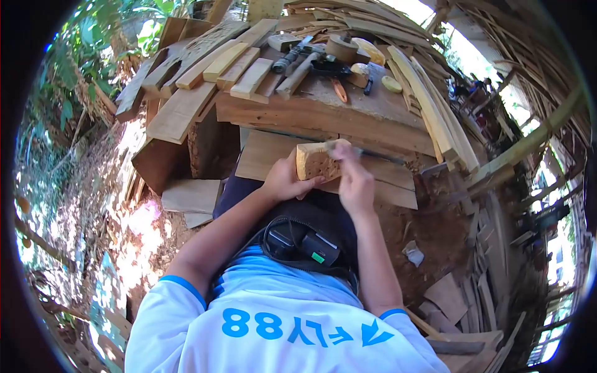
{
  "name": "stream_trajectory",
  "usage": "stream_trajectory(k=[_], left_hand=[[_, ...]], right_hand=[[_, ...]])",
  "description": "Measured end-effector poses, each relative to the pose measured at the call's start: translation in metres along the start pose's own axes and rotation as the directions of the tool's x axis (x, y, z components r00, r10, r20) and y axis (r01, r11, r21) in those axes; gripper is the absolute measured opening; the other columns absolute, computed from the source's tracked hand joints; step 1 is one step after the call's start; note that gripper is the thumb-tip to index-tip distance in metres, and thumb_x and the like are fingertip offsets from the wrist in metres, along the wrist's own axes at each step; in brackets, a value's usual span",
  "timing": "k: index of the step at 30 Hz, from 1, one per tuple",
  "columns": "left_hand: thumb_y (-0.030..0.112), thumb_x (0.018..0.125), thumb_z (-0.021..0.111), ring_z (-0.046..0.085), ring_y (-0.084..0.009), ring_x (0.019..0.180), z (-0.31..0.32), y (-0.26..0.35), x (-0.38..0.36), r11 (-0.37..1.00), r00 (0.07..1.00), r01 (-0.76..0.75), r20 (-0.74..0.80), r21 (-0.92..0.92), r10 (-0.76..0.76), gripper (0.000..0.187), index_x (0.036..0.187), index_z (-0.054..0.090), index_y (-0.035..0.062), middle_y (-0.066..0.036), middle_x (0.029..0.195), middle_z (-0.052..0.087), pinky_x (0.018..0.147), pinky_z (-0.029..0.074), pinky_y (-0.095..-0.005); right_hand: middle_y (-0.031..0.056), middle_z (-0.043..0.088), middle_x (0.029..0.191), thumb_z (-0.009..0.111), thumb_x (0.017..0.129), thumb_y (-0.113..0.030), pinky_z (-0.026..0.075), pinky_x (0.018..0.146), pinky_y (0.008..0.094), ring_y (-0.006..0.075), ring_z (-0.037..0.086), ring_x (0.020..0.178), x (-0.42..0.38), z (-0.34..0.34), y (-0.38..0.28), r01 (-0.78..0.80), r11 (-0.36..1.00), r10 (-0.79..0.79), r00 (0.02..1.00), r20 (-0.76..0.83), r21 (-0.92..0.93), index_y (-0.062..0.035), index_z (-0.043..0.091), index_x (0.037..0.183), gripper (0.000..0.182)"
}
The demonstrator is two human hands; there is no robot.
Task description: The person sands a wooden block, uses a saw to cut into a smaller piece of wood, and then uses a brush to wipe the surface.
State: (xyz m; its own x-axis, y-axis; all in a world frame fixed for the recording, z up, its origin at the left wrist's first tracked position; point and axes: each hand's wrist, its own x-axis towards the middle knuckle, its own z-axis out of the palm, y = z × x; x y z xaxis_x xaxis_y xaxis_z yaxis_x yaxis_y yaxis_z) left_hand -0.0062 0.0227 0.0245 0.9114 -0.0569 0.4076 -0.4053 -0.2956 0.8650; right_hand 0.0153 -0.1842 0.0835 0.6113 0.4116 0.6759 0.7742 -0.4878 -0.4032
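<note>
A light wooden block (318,163) with small holes in its front face is held above my lap, in front of the workbench. My left hand (290,179) grips its left side and lower edge, thumb along the front. At the block's upper right corner is my right hand (352,177), its fingers closed and blurred by motion. A thin, dark, blade-like tool (379,157) extends to the right from those fingers. Flat boards (264,155) lie behind and below the block.
A thick wooden bench (280,113) stands ahead, bearing planks (254,78), an orange-handled tool (339,90), metal tools (291,57) and a round wooden piece (391,84). A black pouch (305,242) sits at my waist. Long strips (435,112) lean at the right.
</note>
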Motion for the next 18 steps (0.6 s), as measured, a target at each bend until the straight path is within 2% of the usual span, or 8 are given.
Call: stream_trajectory(k=[4,6,8,11,12,14,16,18], left_hand=[[0.047,0.081,0.086,0.076,-0.0331,0.084,0.003,-0.014,0.001,0.983,0.979,-0.182,-0.092,0.021,0.183,0.077,0.132,0.052,-0.0006,-0.018,0.093,0.075,0.080,0.060,-0.0422],[0.046,0.080,0.086,0.075,-0.0364,0.088,0.004,-0.010,0.001,0.996,0.997,-0.074,-0.021,-0.040,0.073,0.079,0.133,0.051,-0.0021,-0.020,0.097,0.075,0.081,0.059,-0.0429],[0.046,0.081,0.085,0.075,-0.0373,0.090,0.004,-0.007,0.002,0.995,0.996,-0.086,-0.036,-0.041,0.085,0.080,0.133,0.050,-0.0024,-0.021,0.099,0.075,0.082,0.059,-0.0430],[0.048,0.082,0.083,0.074,-0.0384,0.092,0.001,-0.009,0.003,0.996,0.995,-0.093,-0.024,-0.016,0.093,0.081,0.135,0.049,-0.0034,-0.023,0.102,0.074,0.083,0.058,-0.0431],[0.049,0.082,0.082,0.074,-0.0385,0.093,0.000,-0.011,0.000,0.996,0.996,-0.085,0.008,0.010,0.085,0.083,0.135,0.048,-0.0041,-0.023,0.102,0.073,0.083,0.058,-0.0430],[0.051,0.083,0.081,0.074,-0.0381,0.092,0.001,-0.017,-0.001,0.997,0.997,-0.074,0.020,-0.028,0.075,0.084,0.135,0.048,-0.0049,-0.024,0.101,0.073,0.083,0.058,-0.0428],[0.053,0.083,0.080,0.074,-0.0376,0.092,0.002,-0.018,0.001,0.995,0.997,-0.075,0.029,-0.060,0.077,0.085,0.135,0.048,-0.0057,-0.024,0.101,0.073,0.083,0.057,-0.0427],[0.054,0.084,0.078,0.073,-0.0375,0.093,0.002,-0.017,0.003,1.000,0.998,0.026,0.061,-0.015,-0.025,0.084,0.135,0.048,-0.0063,-0.025,0.102,0.073,0.083,0.057,-0.0429]], right_hand=[[0.0139,0.063,0.142,0.052,0.093,0.008,0.046,0.117,0.0440,0.0316,0.056,0.137,0.003,0.014,-0.025,0.159,0.987,-0.163,0.976,0.143,0.036,-0.0041,0.065,0.133,0.044],[0.0142,0.063,0.142,0.052,0.093,0.007,0.046,0.116,0.0439,0.0318,0.056,0.137,0.006,0.011,-0.004,0.109,0.994,-0.107,0.990,0.090,-0.018,-0.0036,0.065,0.132,0.042],[0.0146,0.064,0.141,0.051,0.094,0.006,0.046,0.116,0.0438,0.0320,0.056,0.137,0.007,0.012,0.010,0.065,0.996,-0.062,0.997,0.036,-0.069,-0.0032,0.066,0.131,0.041],[0.0160,0.065,0.139,0.051,0.101,0.002,0.045,0.116,0.0426,0.0331,0.055,0.138,0.005,0.009,-0.002,-0.110,0.993,0.107,0.992,0.069,0.043,-0.0011,0.066,0.129,0.033],[0.0160,0.065,0.139,0.051,0.101,0.002,0.045,0.116,0.0426,0.0331,0.055,0.138,0.005,0.011,-0.011,-0.112,0.993,0.109,0.991,0.077,0.042,-0.0011,0.066,0.129,0.033],[0.0170,0.065,0.138,0.051,0.101,0.003,0.045,0.115,0.0424,0.0342,0.054,0.139,0.000,0.015,-0.020,0.057,0.988,-0.083,0.980,0.181,0.145,-0.0005,0.066,0.130,0.032],[0.0175,0.066,0.137,0.051,0.101,0.004,0.045,0.116,0.0425,0.0336,0.054,0.139,0.000,0.012,-0.010,0.039,0.985,-0.071,0.980,0.185,0.168,0.0003,0.065,0.130,0.033],[0.0173,0.066,0.137,0.051,0.102,0.003,0.045,0.116,0.0422,0.0321,0.054,0.139,-0.001,0.013,0.009,-0.077,0.991,0.070,0.995,0.069,0.106,-0.0004,0.065,0.130,0.032]])
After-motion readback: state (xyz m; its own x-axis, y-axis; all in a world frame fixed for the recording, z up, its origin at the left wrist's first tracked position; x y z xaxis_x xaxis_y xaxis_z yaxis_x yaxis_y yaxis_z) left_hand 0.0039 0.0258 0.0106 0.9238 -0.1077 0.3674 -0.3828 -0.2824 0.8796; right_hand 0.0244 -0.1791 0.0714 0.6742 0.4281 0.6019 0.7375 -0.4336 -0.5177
